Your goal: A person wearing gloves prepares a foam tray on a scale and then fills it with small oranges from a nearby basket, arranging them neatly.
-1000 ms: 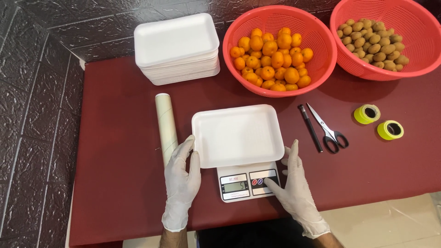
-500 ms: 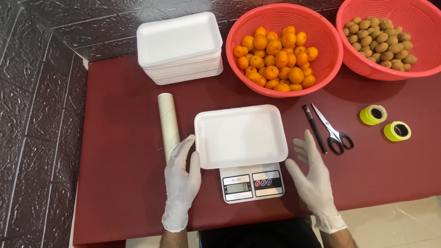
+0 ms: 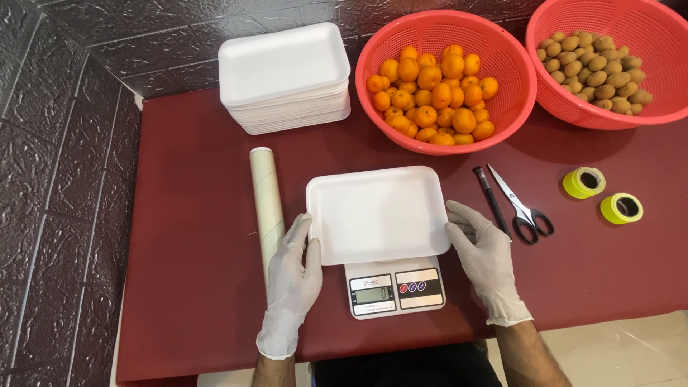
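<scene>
Both gloved hands are lying open and flat, gripping nothing, the left hand [image 3: 292,283] touching the left edge and the right hand [image 3: 486,258] touching the right edge of the empty white foam tray [image 3: 376,213] resting at frame centre on the kitchen scale [image 3: 395,290], where keeping it centred and level suits a true reading.

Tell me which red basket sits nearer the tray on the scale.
The basket of oranges, directly behind the tray; the basket of brown fruit sits farther right.

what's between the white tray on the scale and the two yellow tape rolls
In the head view, the right hand, a black pen and scissors lie between the tray and tape rolls.
</scene>
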